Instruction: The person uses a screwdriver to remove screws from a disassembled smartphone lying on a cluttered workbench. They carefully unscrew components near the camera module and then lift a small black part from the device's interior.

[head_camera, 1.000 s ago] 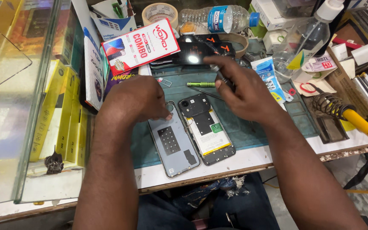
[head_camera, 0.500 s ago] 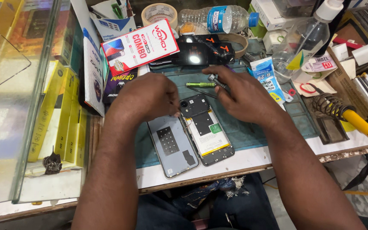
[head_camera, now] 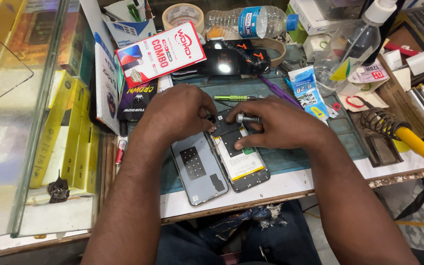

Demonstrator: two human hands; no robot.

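An opened phone body (head_camera: 241, 162) with its battery showing lies on a green mat (head_camera: 290, 157). Its grey back cover (head_camera: 198, 169) lies inside-up just to the left of it. My right hand (head_camera: 280, 125) rests on the top half of the phone and grips a small silver screwdriver (head_camera: 246, 118) lying across the phone's upper end. My left hand (head_camera: 180, 113) is curled at the phone's top left corner, fingertips pinched on a small dark part I cannot make out. The phone's camera end is hidden under both hands.
A green-handled screwdriver (head_camera: 231, 97) lies behind my hands, with a black lit device (head_camera: 229, 61), a tape roll (head_camera: 182, 14) and a water bottle (head_camera: 246, 22) further back. A yellow-handled soldering iron (head_camera: 408, 140) sits at right. Boxes and a glass case (head_camera: 15, 122) stand at left.
My right hand came down from the mat behind the phone onto the phone's upper half, now with the silver screwdriver. My left hand stayed at the top left corner.
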